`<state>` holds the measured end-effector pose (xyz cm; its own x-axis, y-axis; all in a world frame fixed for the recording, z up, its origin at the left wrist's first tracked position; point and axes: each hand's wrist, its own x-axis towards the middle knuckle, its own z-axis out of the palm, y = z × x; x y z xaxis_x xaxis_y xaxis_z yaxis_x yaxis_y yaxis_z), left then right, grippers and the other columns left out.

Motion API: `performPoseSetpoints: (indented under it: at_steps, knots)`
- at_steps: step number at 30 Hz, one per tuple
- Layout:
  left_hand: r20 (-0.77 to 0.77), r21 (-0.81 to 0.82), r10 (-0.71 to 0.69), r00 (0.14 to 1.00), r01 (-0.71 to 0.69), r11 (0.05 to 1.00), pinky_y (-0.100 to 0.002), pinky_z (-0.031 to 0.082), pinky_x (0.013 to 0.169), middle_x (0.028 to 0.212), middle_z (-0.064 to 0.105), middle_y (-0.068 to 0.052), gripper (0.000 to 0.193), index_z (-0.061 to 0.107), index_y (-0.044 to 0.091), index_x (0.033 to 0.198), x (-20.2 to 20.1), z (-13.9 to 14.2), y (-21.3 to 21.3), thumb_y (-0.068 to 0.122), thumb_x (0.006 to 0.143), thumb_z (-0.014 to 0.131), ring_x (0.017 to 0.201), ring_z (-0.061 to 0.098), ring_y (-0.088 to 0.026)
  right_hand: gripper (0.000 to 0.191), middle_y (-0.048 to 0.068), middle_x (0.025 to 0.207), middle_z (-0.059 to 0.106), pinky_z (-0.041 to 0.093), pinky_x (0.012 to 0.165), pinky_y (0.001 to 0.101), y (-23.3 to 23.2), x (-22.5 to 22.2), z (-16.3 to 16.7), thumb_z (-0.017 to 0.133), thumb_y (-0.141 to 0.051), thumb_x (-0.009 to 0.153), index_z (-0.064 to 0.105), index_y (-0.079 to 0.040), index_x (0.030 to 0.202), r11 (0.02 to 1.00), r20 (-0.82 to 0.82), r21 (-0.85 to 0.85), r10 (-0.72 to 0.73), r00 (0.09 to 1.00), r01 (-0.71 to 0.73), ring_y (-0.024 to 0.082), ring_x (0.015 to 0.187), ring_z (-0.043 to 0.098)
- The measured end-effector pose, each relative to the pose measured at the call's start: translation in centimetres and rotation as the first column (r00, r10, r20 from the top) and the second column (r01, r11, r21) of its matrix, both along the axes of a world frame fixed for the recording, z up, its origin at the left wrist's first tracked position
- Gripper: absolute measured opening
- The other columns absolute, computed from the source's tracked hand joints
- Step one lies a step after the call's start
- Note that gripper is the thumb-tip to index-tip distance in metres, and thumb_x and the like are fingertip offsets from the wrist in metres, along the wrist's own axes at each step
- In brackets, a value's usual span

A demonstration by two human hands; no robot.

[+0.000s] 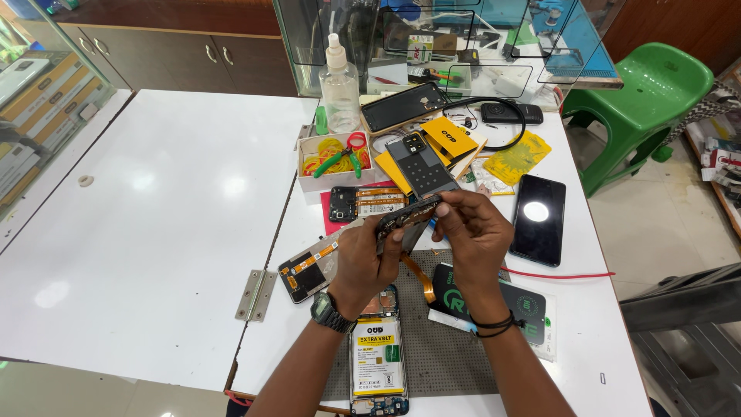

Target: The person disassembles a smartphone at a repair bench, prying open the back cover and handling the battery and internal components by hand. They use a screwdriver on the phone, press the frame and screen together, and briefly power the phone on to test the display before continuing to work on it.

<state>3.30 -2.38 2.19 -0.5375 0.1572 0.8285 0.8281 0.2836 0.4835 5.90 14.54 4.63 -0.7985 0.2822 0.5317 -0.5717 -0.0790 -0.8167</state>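
**Bench inspection: two hands on one phone frame, parts counted**

Head view. Both hands are closed on a single dark phone frame (407,216), held clear above the white table (170,232), over the grey work mat (451,347). The left hand (369,259), with one wristwatch (330,312), grips the frame's near-left end, fingers curled around it. The right hand (472,232), with dark bands at the wrist, pinches the frame's far-right end between thumb and fingertips. One orange flex ribbon (421,278) hangs from the frame toward the mat.

Items counted on the table:
- One opened phone (378,355) with a yellow-and-white battery showing, lying on the mat just below the left wrist.
- One detached panel (309,266) with orange flex strips, left of the hands.
- One circuit assembly (369,202) on a pink sheet, just behind the hands.
- One grey back cover (421,166) resting on yellow packaging.
- One black phone (538,219), screen up, right of the hands.
- One dark packet (509,305) under the right wrist.
- One clear spray bottle (340,85).
- One white box (333,162) holding rubber bands and one green-handled cutter.
- One metal hinge (256,293) at the table joint.

One green plastic chair (644,104) stands at the far right, off the table.
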Motion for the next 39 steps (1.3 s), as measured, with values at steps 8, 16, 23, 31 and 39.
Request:
performPoseSetpoints:
  at_steps: [8, 16, 23, 31, 39]
  knots:
    - [-0.015, -0.011, 0.015, 1.0, -0.015, 1.0, -0.034, 0.044, 0.048, 0.062, 0.061, -0.008, 0.023, 0.062, -0.003, 0.105, 0.0, -0.1, -0.3, 0.02, 0.104, 0.061, 0.05, 0.061, -0.022, 0.019, 0.01, 0.097, 0.075, 0.056, 0.059, 0.0232, -0.3, 0.1, 0.1, 0.072, -0.011, 0.099, 0.068, 0.002, 0.113, 0.998, -0.033, 0.045, -0.034, 0.999, 0.035, 0.009, 0.074, 0.068]
    - [-0.047, -0.009, 0.027, 0.999, -0.028, 1.0, -0.035, 0.045, 0.05, 0.065, 0.062, -0.008, 0.021, 0.063, -0.002, 0.105, 0.4, 0.1, -0.4, 0.019, 0.102, 0.064, 0.053, 0.061, -0.022, 0.017, 0.01, 0.101, 0.075, 0.057, 0.06, 0.0228, -0.5, 0.5, 0.4, 0.072, -0.009, 0.099, 0.067, 0.001, 0.112, 0.995, -0.046, 0.08, -0.063, 0.997, 0.067, 0.008, 0.079, 0.069]
    - [-0.104, -0.066, 0.006, 0.995, -0.013, 0.998, -0.034, 0.046, 0.052, 0.07, 0.066, -0.007, 0.014, 0.064, 0.001, 0.109, 1.0, 1.0, -0.6, 0.013, 0.1, 0.066, 0.055, 0.063, -0.02, 0.02, 0.01, 0.103, 0.075, 0.056, 0.06, 0.0216, -0.4, 0.9, 0.7, 0.071, -0.007, 0.099, 0.066, 0.002, 0.117, 0.99, -0.046, 0.109, -0.079, 0.996, 0.084, 0.007, 0.079, 0.068]
    - [-0.149, -0.078, -0.001, 0.989, -0.01, 0.997, -0.032, 0.047, 0.054, 0.073, 0.067, -0.007, 0.014, 0.063, 0.001, 0.11, 1.8, 2.7, -0.8, 0.012, 0.101, 0.065, 0.058, 0.064, -0.02, 0.023, 0.006, 0.099, 0.073, 0.05, 0.056, 0.0187, -0.7, 1.8, 1.8, 0.07, -0.005, 0.099, 0.07, 0.002, 0.121, 0.986, -0.004, 0.133, -0.103, 0.995, 0.103, 0.004, 0.075, 0.062]
    - [-0.101, -0.063, 0.014, 0.995, -0.02, 0.998, -0.034, 0.044, 0.052, 0.068, 0.065, -0.006, 0.016, 0.064, 0.001, 0.106, 1.1, 1.6, -0.8, 0.015, 0.1, 0.067, 0.053, 0.061, -0.02, 0.021, 0.004, 0.098, 0.07, 0.044, 0.057, 0.0168, -0.9, 1.0, 0.7, 0.07, -0.005, 0.101, 0.07, 0.003, 0.12, 0.998, 0.005, 0.024, -0.051, 0.999, 0.051, 0.002, 0.075, 0.057]
